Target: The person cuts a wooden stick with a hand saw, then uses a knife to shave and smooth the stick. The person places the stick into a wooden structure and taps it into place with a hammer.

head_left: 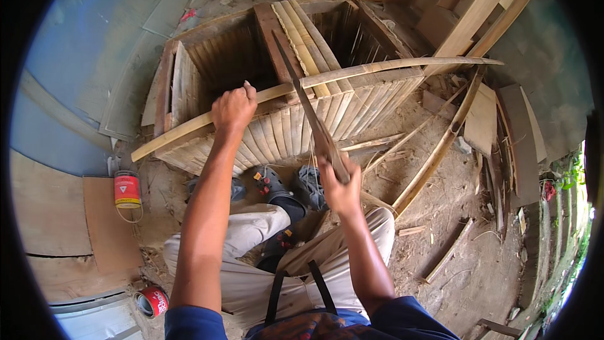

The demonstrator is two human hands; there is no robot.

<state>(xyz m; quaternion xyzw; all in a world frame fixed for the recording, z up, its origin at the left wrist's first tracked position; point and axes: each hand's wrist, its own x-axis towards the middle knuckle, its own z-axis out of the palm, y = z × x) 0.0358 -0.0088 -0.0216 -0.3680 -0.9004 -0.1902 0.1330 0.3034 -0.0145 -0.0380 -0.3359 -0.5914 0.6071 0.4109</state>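
A long split bamboo strip lies across the top of a wooden frame box sided with upright bamboo slats. My left hand is closed around the strip, left of the middle. In my right hand is the handle of a handsaw. Its long, tapering blade points away from me and crosses the strip to the right of my left hand. Whether the teeth are in the bamboo I cannot make out. Several bamboo strips lie side by side over the box's middle, beyond the blade.
Bamboo lengths lean and lie to the right, near boards. A red and yellow can stands at left; a red can lies lower down. Timber leans at the back right. Shoes are close to the box.
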